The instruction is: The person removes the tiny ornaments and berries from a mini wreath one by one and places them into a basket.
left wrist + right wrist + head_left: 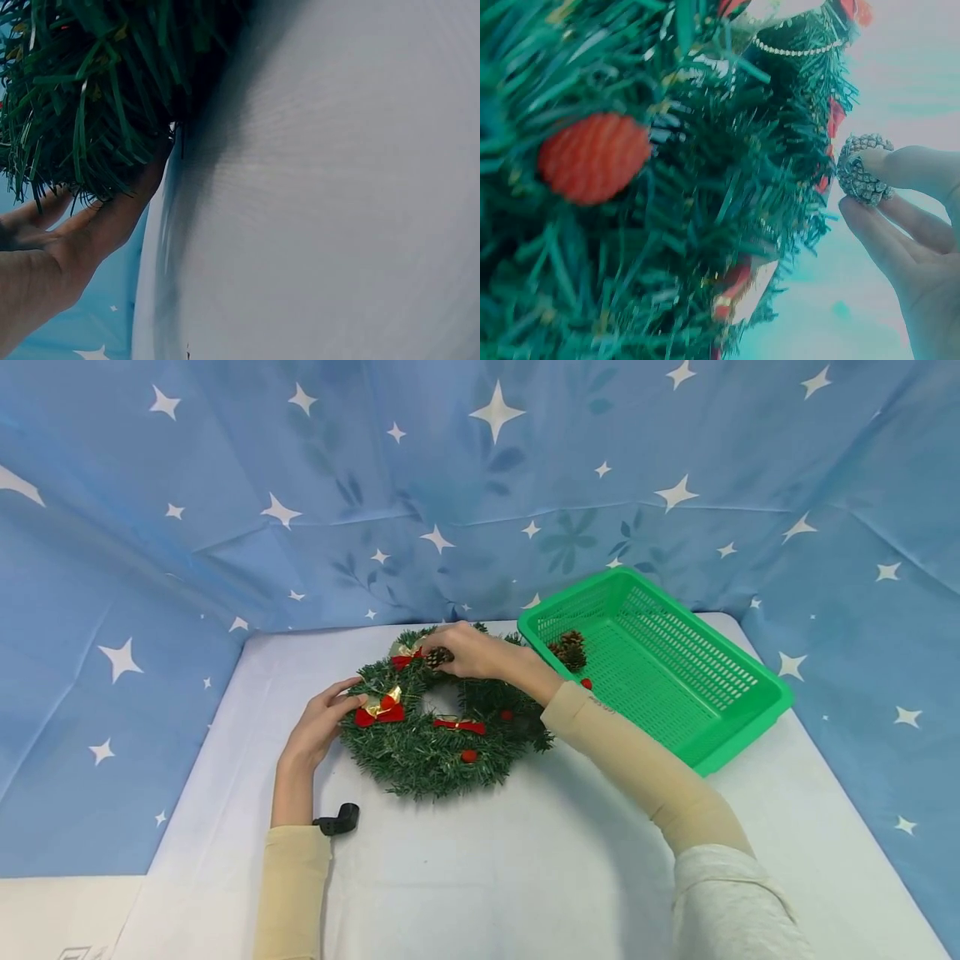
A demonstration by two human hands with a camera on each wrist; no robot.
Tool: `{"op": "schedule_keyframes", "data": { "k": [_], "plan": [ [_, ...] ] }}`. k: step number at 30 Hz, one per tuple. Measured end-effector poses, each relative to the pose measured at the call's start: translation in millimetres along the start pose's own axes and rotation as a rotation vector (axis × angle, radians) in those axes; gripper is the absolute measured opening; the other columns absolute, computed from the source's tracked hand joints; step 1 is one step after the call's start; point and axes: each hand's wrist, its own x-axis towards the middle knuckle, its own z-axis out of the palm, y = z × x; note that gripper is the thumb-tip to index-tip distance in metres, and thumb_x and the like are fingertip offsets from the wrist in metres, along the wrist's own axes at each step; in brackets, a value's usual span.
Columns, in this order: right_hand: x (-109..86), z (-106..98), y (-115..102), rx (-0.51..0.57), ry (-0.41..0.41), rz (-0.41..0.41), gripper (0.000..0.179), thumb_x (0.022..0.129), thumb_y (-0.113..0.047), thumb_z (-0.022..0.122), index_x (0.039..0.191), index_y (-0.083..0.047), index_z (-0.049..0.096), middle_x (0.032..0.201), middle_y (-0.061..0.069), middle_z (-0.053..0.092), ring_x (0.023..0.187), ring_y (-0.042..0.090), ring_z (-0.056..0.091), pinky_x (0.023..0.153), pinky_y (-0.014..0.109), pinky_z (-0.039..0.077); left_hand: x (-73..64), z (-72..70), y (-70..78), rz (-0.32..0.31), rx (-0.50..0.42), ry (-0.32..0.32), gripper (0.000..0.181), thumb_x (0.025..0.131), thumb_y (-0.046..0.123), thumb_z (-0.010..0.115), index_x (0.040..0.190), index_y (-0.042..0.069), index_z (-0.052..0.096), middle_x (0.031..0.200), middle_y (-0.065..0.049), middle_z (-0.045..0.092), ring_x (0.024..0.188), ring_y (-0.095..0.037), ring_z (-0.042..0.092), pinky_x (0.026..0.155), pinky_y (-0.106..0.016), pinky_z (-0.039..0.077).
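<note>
A green tinsel wreath (420,764) with red bows, gold ribbon and red berries lies on the white table. My left hand (318,727) grips its left edge, the thumb beside a red-and-gold bow (380,714). In the left wrist view, those fingers (112,221) reach against the outer side of the greenery. Over the far part of the ring, my right hand (474,652) pinches a small brown pine cone (438,657) between thumb and fingers. The right wrist view shows this pine cone (868,191) close by the greenery, with a red berry (596,157) nearer the camera.
A green plastic basket (738,727) stands to the right, behind the right forearm. More pine cones (570,652) and a red berry (586,683) lie at its left side. Blue star-patterned cloth (495,552) hangs around the table (450,893).
</note>
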Motion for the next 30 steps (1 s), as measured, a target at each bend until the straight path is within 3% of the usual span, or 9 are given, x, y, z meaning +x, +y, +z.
{"op": "schedule_keyframes", "data": {
  "k": [12, 16, 19, 21, 24, 26, 28, 30],
  "plan": [
    [-25.1, -14.4, 13.6, 0.014, 0.015, 0.057, 0.034, 0.095, 0.001, 0.072, 0.129, 0.001, 0.069, 0.133, 0.017, 0.067, 0.125, 0.032, 0.063, 0.103, 0.041, 0.052, -1.7, -1.5, 1.6, -0.003, 0.002, -0.008, 0.068, 0.103, 0.033, 0.065, 0.162, 0.017, 0.036, 0.129, -0.003, 0.059, 0.152, -0.034, 0.029, 0.121, -0.063, 0.020],
    [-31.5, -16.9, 16.5, 0.015, 0.015, 0.082, 0.035, 0.095, 0.001, 0.071, 0.130, 0.001, 0.069, 0.134, 0.017, 0.066, 0.125, 0.032, 0.063, 0.103, 0.041, 0.052, -1.6, -0.6, 1.7, -0.010, 0.022, -0.001, 0.067, 0.103, 0.035, 0.065, 0.162, 0.019, 0.036, 0.132, -0.004, 0.058, 0.138, -0.026, 0.040, 0.105, -0.050, 0.032],
    [-36.0, -18.3, 18.8, 0.014, 0.018, 0.087, 0.035, 0.094, 0.000, 0.072, 0.129, 0.002, 0.069, 0.133, 0.018, 0.066, 0.125, 0.033, 0.063, 0.103, 0.042, 0.053, -1.9, -0.2, 1.6, -0.012, 0.042, 0.006, 0.066, 0.103, 0.037, 0.064, 0.162, 0.021, 0.037, 0.132, -0.003, 0.057, 0.126, -0.019, 0.043, 0.091, -0.045, 0.030],
    [-39.1, -19.1, 20.2, 0.013, 0.022, 0.089, 0.035, 0.094, 0.000, 0.073, 0.129, 0.002, 0.069, 0.133, 0.018, 0.067, 0.124, 0.034, 0.064, 0.102, 0.042, 0.053, -2.4, 0.2, 1.3, -0.012, 0.045, 0.005, 0.066, 0.103, 0.037, 0.064, 0.162, 0.021, 0.037, 0.134, -0.005, 0.057, 0.126, -0.020, 0.043, 0.089, -0.045, 0.030],
    [-43.4, -20.5, 22.0, 0.017, 0.033, 0.092, 0.036, 0.093, 0.001, 0.073, 0.129, 0.003, 0.068, 0.132, 0.019, 0.066, 0.124, 0.035, 0.064, 0.101, 0.042, 0.054, -3.2, 0.4, 1.1, -0.009, 0.034, -0.002, 0.067, 0.103, 0.036, 0.064, 0.162, 0.020, 0.036, 0.141, -0.012, 0.054, 0.140, -0.027, 0.039, 0.104, -0.052, 0.033],
    [-45.6, -21.5, 23.1, 0.017, 0.037, 0.095, 0.037, 0.093, 0.003, 0.073, 0.129, 0.004, 0.068, 0.132, 0.020, 0.066, 0.124, 0.035, 0.064, 0.101, 0.041, 0.054, -3.6, 0.2, 1.0, -0.008, 0.026, -0.007, 0.068, 0.103, 0.035, 0.064, 0.162, 0.020, 0.035, 0.146, -0.017, 0.050, 0.149, -0.032, 0.032, 0.117, -0.060, 0.026],
    [-47.5, -22.6, 24.3, 0.021, 0.040, 0.095, 0.037, 0.092, 0.004, 0.072, 0.129, 0.004, 0.068, 0.132, 0.020, 0.066, 0.124, 0.035, 0.064, 0.102, 0.040, 0.054, -3.8, 0.0, 0.9, -0.007, 0.023, -0.009, 0.068, 0.103, 0.034, 0.064, 0.163, 0.019, 0.035, 0.150, -0.021, 0.047, 0.153, -0.034, 0.027, 0.121, -0.066, 0.017],
    [-49.3, -24.1, 25.3, 0.021, 0.042, 0.093, 0.038, 0.091, 0.006, 0.072, 0.129, 0.005, 0.068, 0.132, 0.020, 0.067, 0.125, 0.035, 0.063, 0.103, 0.039, 0.053, -3.6, -0.2, 0.6, -0.008, 0.023, -0.010, 0.068, 0.103, 0.034, 0.064, 0.163, 0.019, 0.034, 0.151, -0.022, 0.045, 0.154, -0.036, 0.026, 0.121, -0.067, 0.015]
  ]
}}
